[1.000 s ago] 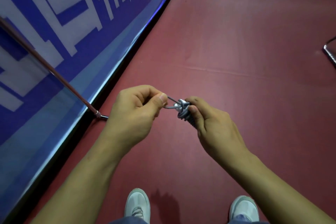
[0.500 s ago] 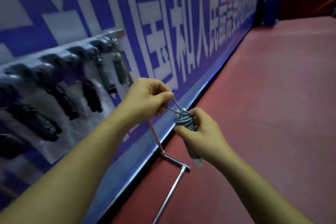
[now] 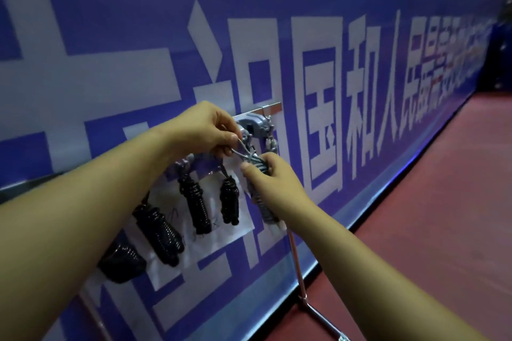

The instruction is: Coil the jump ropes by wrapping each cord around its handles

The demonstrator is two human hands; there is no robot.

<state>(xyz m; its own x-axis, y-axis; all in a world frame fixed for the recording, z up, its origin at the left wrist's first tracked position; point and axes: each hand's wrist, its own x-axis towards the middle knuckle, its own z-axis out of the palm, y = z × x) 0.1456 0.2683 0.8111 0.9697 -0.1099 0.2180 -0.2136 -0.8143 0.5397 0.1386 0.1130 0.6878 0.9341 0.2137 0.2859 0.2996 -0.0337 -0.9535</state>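
Right hand (image 3: 273, 183) grips grey coiled rope (image 3: 259, 188) at rack (image 3: 257, 122), beside hung black ropes (image 3: 196, 202). Left hand (image 3: 206, 127) fingers pinch the loose cord loop (image 3: 241, 148) above the coil.

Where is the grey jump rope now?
Head view, centre: the grey rope sits in the right hand, its loop pinched by the left hand, right of the hanging black ropes.

leftmost black rope (image 3: 122, 263) partly behind left forearm (image 3: 83, 202)
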